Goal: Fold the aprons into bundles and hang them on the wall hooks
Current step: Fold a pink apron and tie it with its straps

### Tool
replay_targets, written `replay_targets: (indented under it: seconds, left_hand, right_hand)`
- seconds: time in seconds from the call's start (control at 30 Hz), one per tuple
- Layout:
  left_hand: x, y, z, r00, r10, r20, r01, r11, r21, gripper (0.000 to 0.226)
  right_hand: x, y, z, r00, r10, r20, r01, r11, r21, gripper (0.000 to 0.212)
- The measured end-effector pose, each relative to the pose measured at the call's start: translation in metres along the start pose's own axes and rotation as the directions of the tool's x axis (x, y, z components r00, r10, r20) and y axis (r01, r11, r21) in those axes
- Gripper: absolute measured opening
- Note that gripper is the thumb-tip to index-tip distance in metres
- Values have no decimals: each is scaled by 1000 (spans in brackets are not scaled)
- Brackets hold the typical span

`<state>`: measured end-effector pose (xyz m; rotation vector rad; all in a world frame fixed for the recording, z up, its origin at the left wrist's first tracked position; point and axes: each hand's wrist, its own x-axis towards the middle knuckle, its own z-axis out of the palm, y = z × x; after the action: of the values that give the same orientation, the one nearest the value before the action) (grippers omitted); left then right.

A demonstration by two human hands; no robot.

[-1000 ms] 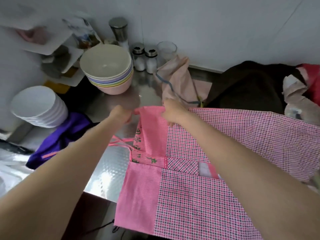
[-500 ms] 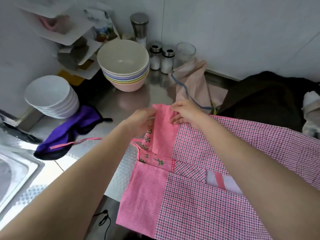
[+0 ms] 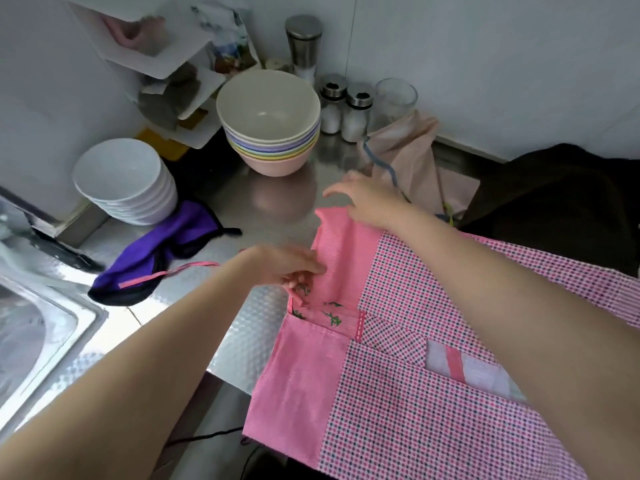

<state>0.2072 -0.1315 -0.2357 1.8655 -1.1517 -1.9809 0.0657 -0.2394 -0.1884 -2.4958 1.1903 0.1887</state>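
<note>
My right hand (image 3: 363, 199) has let go of the pink apron (image 3: 398, 341) and lifted, fingers spread. My left hand (image 3: 287, 268) pinches its folded edge at frame centre on the counter (image 3: 242, 334); folding barely begun

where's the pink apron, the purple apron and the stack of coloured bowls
pink apron (image 3: 408, 403), head view, on its checked front panel
purple apron (image 3: 162, 249), head view, on its crumpled purple cloth
stack of coloured bowls (image 3: 268, 109), head view, inside the top bowl

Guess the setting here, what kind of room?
Most likely a kitchen counter: a steel sink at left, stacked bowls and salt shakers against the wall, with a pink apron spread on the metal worktop.
</note>
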Motion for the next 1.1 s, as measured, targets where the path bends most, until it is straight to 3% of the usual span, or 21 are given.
replay_targets:
  seconds: [0.07,0.13,0.2,0.4,0.5,0.63,0.77,0.93,1.03,1.1]
  left_hand:
    - [1,-4,0,997,11,-71,-6,997,71,26]
    - [0,-7,1,995,23,-94,-16,997,73,16]
    - [-1,-8,2,994,47,-97,-38,996,85,5]
    - [1,-9,-2,987,-1,-158,11,998,64,6]
    - [1,-12,-5,981,-44,-187,52,998,36,26]
    - [1,-12,-8,986,-42,-161,52,997,61,22]
    - [2,-7,-8,988,-42,-151,75,972,222,8]
    - [4,-4,-6,990,-61,-128,128,770,625,25]
    - [6,-7,-7,986,-55,-159,154,680,717,35]
    - [8,-8,-8,982,-52,-182,171,653,737,37]
  right_hand:
    - [13,-11,0,978,-164,130,180,976,-121,54]
    - [25,-19,1,938,-214,274,278,935,-221,48]
    - [33,-22,6,913,-212,348,304,923,-236,45]
    - [49,-27,8,885,-167,436,276,940,-200,30]
    - [47,-23,13,899,-146,414,239,954,-183,28]
    - [44,-17,24,952,-187,244,178,982,58,33]
    - [42,-9,19,924,-176,339,218,972,-91,31]
    - [48,-14,32,958,-108,264,162,968,-192,9]
    - [49,-23,44,969,-64,240,134,948,-289,33]
    - [43,-30,50,988,-80,130,118,943,-312,46]
